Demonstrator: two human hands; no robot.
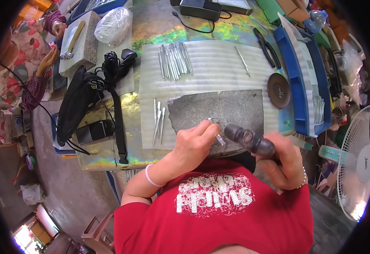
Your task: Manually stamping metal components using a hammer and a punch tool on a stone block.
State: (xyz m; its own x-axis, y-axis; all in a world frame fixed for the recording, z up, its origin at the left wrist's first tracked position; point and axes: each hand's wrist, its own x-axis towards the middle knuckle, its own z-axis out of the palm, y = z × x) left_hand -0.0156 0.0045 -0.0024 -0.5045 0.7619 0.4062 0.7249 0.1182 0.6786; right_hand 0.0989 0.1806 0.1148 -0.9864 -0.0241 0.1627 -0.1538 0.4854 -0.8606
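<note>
My left hand [196, 143] is closed in a pinch on a small silvery metal piece [220, 139], held over the near part of a flat grey slab [235, 106]. The hand hides part of the piece. Just to its right, a dark hammer [247, 140] is gripped in my right hand [283, 163]; its rounded head is above the slab's near right side. A white foam sheet [218, 72] lies under the slab. On the sheet are a row of several silvery rods [175, 61], three thin rods [158, 122] and one lone rod [242, 61].
Black-handled pliers [267, 48], a brown disc [279, 90] and a blue tray [294, 72] stand right; beyond is a white fan [356, 161]. At left are a black bag [77, 101] and a stone block [85, 51] bearing a hammer [73, 40]. A co-worker's hand [48, 61] is beside it.
</note>
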